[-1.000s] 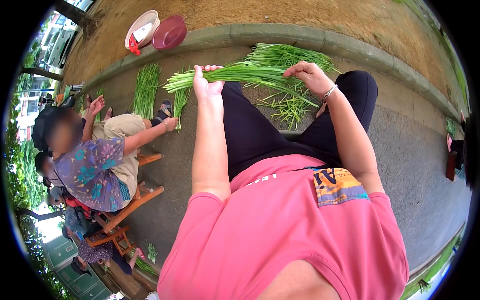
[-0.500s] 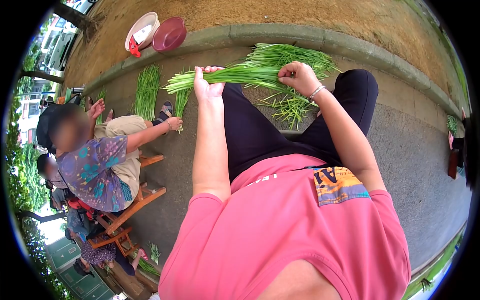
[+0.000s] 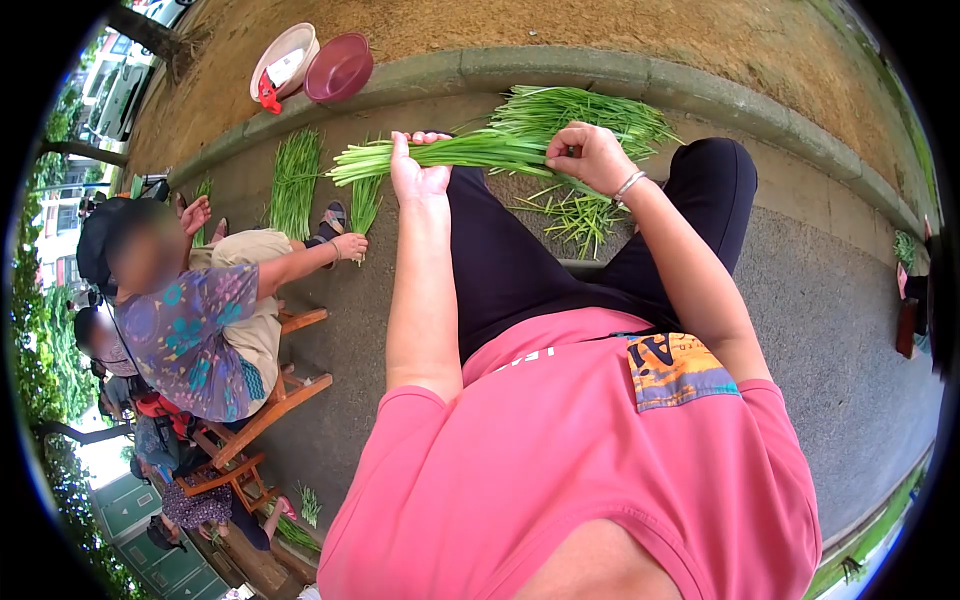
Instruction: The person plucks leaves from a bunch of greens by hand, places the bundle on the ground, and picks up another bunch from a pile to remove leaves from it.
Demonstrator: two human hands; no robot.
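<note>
In the head view, a long bundle of slender green stalks (image 3: 490, 150) lies crosswise over the upturned left hand (image 3: 420, 178), in front of the seated wearer's knees, paler ends pointing left. The left fingers curl around it and hold it. At the leafy end, the right hand (image 3: 600, 160) touches the bundle, its fingers bent in close together; whether they pinch a stalk, I cannot tell. Beyond lies a heap of loose green leaves (image 3: 600, 108) on the pavement beside the grey stone kerb (image 3: 560, 65); short green cuttings (image 3: 580, 222) are scattered nearer. To the left, a seated co-worker (image 3: 190, 325) touches a smaller green bunch (image 3: 366, 200).
</note>
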